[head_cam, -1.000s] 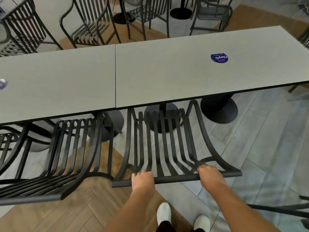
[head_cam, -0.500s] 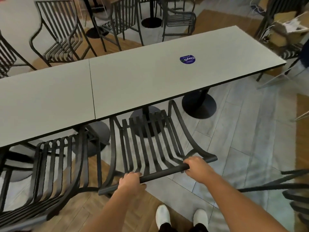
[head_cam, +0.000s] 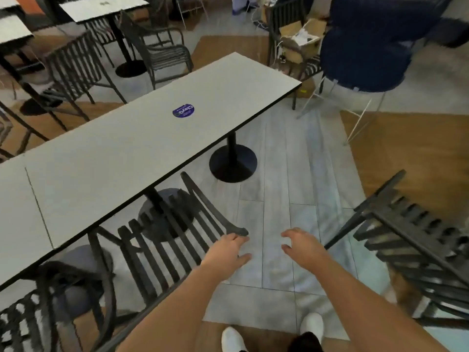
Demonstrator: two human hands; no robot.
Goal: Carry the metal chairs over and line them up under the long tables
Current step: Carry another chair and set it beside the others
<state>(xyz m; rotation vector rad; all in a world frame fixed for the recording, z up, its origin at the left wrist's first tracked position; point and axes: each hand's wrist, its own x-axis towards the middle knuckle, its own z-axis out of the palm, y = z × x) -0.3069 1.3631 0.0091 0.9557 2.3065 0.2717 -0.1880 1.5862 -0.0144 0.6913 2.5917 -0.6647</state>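
A black slatted metal chair stands tucked under the near edge of the long grey table, its backrest toward me. My left hand hovers with spread fingers by the right end of that backrest's top rail, holding nothing. My right hand is off the chair, over the floor tiles, fingers loosely spread and empty. A second black chair sits under the table at the lower left. Another black metal chair stands free on the floor at my right.
Black round table bases stand under the table. More black chairs and small tables fill the far side. A dark blue stool and a cardboard box stand at the upper right. My white shoes are below.
Both hands have let go of the chair's top rail and opened. My view has swung to the right, bringing the loose chair at the right into view.
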